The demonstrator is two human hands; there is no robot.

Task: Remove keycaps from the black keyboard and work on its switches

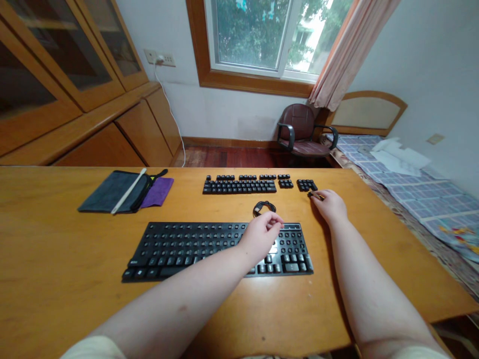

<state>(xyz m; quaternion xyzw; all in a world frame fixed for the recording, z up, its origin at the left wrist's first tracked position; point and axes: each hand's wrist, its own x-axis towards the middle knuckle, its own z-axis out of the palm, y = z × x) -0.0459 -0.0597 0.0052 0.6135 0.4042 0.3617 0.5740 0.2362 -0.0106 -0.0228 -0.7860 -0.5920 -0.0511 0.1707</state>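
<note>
A black computer keyboard (179, 244) lies on the table, with keycaps on its lower rows and bare switches across most of the upper rows. Over its right part hovers my left hand (262, 235), fingers curled and tips pressed together; whatever they may hold is hidden. My right hand (331, 205) reaches to the far right of the table, finger and thumb pinched on a small black keycap (311, 194). Just beyond it stands a block of number-pad keycaps (305, 184). Further left, loose keycaps (239, 187) are laid out in rows. A coiled black cable (264, 206) lies behind my left hand.
On the left of the wooden table (67, 249) lie a dark grey pouch (108, 192), a pale flat stick (129, 191) across it, and a purple cloth (158, 192). A maroon armchair (299, 127) and a bed (404, 169) stand beyond the table; cabinets (123, 129) line the left.
</note>
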